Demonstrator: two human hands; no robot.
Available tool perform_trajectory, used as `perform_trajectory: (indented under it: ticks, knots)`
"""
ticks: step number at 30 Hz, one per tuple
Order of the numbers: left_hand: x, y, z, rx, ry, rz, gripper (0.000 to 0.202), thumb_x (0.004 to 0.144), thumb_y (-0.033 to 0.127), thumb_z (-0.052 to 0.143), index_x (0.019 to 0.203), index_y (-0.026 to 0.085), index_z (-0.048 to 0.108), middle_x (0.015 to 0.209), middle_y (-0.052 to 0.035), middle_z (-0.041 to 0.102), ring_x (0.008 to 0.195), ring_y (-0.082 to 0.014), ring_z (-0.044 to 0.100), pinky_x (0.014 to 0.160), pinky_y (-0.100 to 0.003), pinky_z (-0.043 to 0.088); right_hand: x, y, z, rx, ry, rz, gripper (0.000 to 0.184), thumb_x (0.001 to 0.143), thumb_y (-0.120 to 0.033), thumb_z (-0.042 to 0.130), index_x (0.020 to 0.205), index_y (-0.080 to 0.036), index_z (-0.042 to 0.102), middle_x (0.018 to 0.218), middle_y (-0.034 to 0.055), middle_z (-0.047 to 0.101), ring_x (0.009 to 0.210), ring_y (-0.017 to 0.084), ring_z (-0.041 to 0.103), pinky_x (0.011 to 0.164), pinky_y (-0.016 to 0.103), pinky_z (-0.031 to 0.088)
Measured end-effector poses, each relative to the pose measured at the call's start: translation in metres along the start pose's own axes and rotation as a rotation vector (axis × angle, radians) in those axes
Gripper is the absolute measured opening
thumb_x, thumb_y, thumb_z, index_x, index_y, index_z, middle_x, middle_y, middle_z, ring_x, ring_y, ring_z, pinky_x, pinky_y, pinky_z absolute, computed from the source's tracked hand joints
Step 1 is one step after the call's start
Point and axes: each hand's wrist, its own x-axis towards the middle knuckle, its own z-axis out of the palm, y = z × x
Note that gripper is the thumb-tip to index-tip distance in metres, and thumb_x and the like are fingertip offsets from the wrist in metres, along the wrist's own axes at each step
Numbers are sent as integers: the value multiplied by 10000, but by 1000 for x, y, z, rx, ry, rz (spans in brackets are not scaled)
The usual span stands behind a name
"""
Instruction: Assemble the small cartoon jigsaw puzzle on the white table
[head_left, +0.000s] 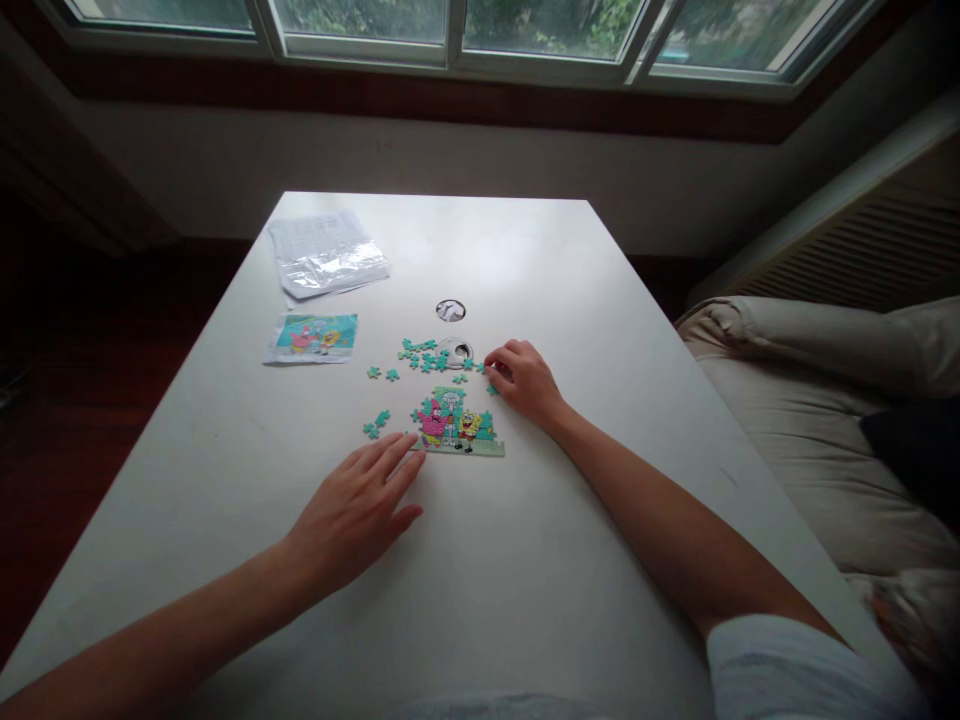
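A small, partly assembled cartoon jigsaw lies in the middle of the white table. My left hand rests flat on the table, fingers stretched out, fingertips touching the jigsaw's lower left corner. My right hand sits just right of the jigsaw's top edge with its fingers curled in a pinch over loose pieces; what they hold is too small to make out. Several loose teal pieces are scattered above and left of the jigsaw.
A picture card of the same cartoon lies to the left. Behind it lies a crumpled clear plastic bag on paper. Two round cable holes mark the table's middle. A beige cushioned seat stands at the right.
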Motion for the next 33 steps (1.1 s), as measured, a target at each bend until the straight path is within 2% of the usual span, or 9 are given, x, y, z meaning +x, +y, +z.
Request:
perform_trajectory:
  ticks: [3, 8, 20, 25, 33]
  knots:
    - [-6, 0, 15, 16, 10, 41, 531, 984, 399, 564, 1450, 157, 486, 1582, -142, 415, 1436, -304, 422, 1183, -472, 385, 0, 0, 2, -4, 10, -12, 130, 941, -271, 574, 943, -213, 691, 913, 70, 606, 934, 216, 515, 870, 362, 431]
    - [-8, 3, 27, -4, 29, 79, 572, 1008, 470, 500, 1503, 189, 438, 1611, -124, 376, 1465, -289, 396, 1224, -482, 313, 0, -2, 3, -8, 10, -7, 147, 946, -278, 566, 947, -215, 699, 920, 76, 612, 935, 221, 520, 869, 371, 437]
    - [-20, -2, 28, -83, 60, 113, 501, 1013, 398, 501, 1474, 205, 481, 1608, -127, 377, 1478, -293, 371, 1231, -501, 300, 1, -6, 4, 11, 27, 0, 151, 937, -279, 572, 947, -213, 707, 911, 70, 619, 926, 213, 533, 856, 371, 459]
    - [-22, -7, 29, -86, 41, 123, 512, 1014, 431, 495, 1481, 223, 474, 1608, -115, 382, 1467, -291, 387, 1224, -511, 309, 1, -6, 4, 46, 25, 17, 155, 934, -267, 565, 968, -219, 708, 936, 69, 632, 947, 217, 545, 859, 373, 466]
    - [-21, -14, 30, -84, 89, 118, 471, 1013, 394, 505, 1447, 212, 506, 1578, -116, 428, 1431, -289, 423, 1207, -519, 330, -2, 10, -4, 157, 68, 36, 193, 924, -196, 517, 975, -226, 701, 956, 42, 676, 945, 201, 586, 857, 355, 468]
